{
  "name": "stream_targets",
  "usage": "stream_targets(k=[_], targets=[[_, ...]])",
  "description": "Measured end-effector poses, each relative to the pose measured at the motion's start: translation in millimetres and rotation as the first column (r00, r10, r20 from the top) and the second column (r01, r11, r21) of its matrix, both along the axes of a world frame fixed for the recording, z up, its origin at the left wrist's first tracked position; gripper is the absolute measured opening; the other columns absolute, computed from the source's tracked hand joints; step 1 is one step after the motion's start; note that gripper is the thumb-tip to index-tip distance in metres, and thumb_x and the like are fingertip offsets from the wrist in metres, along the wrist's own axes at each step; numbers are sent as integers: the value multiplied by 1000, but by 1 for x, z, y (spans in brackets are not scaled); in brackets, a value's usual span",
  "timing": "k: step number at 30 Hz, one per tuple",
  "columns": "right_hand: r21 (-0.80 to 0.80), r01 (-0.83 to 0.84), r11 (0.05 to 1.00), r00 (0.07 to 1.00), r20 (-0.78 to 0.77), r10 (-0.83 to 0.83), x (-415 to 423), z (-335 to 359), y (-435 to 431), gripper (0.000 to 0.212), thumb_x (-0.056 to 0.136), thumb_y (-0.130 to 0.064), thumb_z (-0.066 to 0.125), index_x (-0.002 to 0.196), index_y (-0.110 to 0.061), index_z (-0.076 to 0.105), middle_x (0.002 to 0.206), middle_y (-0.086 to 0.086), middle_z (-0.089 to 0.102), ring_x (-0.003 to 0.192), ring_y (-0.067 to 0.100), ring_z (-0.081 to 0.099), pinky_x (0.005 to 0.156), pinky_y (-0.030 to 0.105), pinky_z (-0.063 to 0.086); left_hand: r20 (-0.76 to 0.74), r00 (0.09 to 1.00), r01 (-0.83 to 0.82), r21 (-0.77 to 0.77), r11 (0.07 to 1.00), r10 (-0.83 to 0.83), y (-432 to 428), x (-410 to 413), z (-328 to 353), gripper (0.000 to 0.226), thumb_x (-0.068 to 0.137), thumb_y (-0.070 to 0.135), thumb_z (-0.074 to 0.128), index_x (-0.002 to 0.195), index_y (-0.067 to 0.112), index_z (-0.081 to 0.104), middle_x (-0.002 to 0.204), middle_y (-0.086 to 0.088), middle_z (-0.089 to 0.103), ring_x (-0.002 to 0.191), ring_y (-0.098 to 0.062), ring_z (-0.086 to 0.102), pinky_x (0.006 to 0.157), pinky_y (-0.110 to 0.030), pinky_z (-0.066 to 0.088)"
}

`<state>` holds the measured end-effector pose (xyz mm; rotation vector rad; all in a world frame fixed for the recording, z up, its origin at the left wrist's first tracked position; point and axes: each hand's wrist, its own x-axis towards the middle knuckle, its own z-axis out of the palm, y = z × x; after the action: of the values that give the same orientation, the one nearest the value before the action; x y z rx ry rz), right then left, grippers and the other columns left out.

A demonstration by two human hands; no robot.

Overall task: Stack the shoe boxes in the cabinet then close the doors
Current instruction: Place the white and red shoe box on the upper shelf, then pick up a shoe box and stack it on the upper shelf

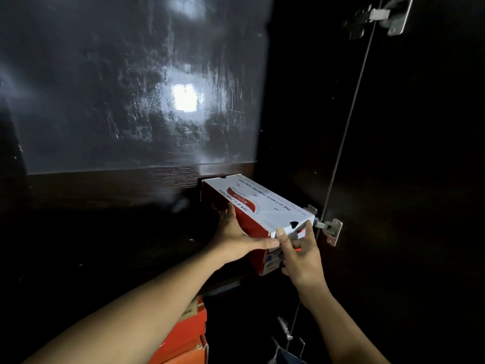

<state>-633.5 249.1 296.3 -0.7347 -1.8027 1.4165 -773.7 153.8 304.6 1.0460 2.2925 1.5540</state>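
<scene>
A white and red shoe box [262, 203] lies on the dark cabinet shelf [105, 206], pushed against the right inner wall, its far end touching the glossy back panel. My left hand [236, 237] grips the box's red left side near the front corner. My right hand [299, 253] holds its near end, thumb on the lid edge. Below the shelf, orange shoe boxes [189, 334] are stacked, partly hidden by my left forearm.
The open right door [406, 179] stands dark at the right, with metal hinges [330, 229] beside the box and another hinge [380, 17] at the top. The shelf stretches away to the left of the box. A glare spot shines on the back panel [183, 98].
</scene>
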Motion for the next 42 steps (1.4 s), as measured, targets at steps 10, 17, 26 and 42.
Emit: stream_targets(k=[10, 17, 26, 42], targets=[[-79, -14, 997, 996, 86, 20, 4, 5, 10, 95, 88, -56, 65, 158, -38, 3, 104, -4, 73, 100, 14, 69, 90, 45, 55, 15, 1000, -5, -115, 993, 7, 8, 14, 11, 108, 70, 31, 87, 156, 25, 22, 142, 8, 45, 133, -15, 45, 97, -20, 35], [76, -10, 997, 992, 124, 1, 62, 7, 16, 82, 92, -61, 55, 158, -35, 14, 99, 0, 67, 89, 19, 65, 69, 32, 52, -64, 997, -42, -80, 996, 37, 3, 47, 7, 96, 69, 28, 89, 150, 21, 37, 139, 9, 49, 129, -15, 50, 100, -21, 37], [339, 84, 937, 968, 195, -157, 300, -2, 7, 71, 93, -46, 64, 151, -19, 35, 87, -3, 65, 84, 21, 71, 84, 39, 57, -337, 939, -52, 45, 998, 64, -22, 249, -12, 71, 77, 32, 83, 138, 10, 54, 139, -10, 52, 129, -25, 51, 108, -27, 37], [1, 399, 917, 715, 626, -312, 648, -300, 35, 79, 76, -49, 81, 141, -20, 46, 115, 7, 58, 87, 18, 65, 70, 27, 48, 73, 869, 445, -548, 709, -489, 97, 499, -285, 83, 80, 47, 76, 149, 19, 38, 148, -3, 50, 134, -21, 49, 105, -32, 43]])
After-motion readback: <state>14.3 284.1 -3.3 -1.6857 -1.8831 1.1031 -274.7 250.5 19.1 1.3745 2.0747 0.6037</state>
